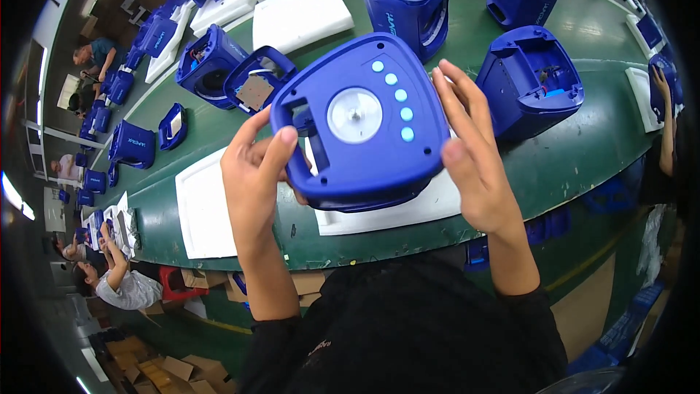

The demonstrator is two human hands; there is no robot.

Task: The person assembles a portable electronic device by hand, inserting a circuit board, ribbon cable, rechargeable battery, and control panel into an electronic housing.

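From afar I'm holding the blue housing over the worktop: the left hand is gripping its handle side, the right hand is lying open along its button side.

Central housing blue, pale-blue buttons at its 2 o'clock, whitish disc. Worktop green. Second housing, 2 o'clock, also blue. Sleeves black.

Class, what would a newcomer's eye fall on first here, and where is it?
First, the blue housing at the centre, gripped by the left hand with the right hand spread at its right side; its pale disc and arc of five pale-blue buttons face the viewer. Next, the long green table beyond, where more blue housings stand.
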